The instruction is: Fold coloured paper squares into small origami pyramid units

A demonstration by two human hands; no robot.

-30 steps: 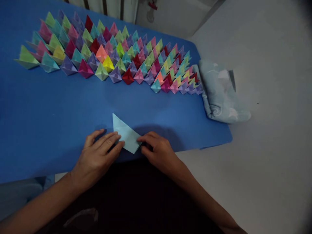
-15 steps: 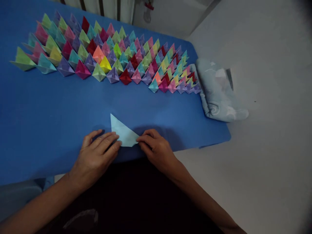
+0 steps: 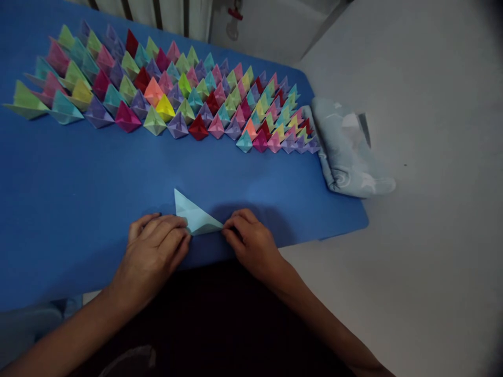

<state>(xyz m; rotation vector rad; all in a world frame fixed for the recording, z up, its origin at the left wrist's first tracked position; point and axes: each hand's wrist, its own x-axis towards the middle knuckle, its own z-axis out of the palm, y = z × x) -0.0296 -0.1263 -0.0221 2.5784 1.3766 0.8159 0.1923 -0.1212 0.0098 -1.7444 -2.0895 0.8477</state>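
Note:
A pale blue-green sheet of folded paper (image 3: 196,216) lies near the front edge of the blue table (image 3: 118,173), one point toward the back and another toward the right. The fingers of my left hand (image 3: 155,251) are together and grip its lower left part, hiding that corner. At its right tip my right hand (image 3: 253,241) pinches the paper between thumb and fingers. Behind them stand rows of small folded paper boats (image 3: 165,107) in many colours.
A folded grey-blue cloth (image 3: 341,152) with white patterns lies at the table's right end, against a pale wall (image 3: 432,209). A red and clear pacifier (image 3: 234,23) hangs beyond the back edge. Part of a blue chair (image 3: 27,332) shows at the lower left.
The paper's lower edge has been folded up, so the paper looks narrower. My left fingers have drawn closer together on it. The whole view has shifted slightly.

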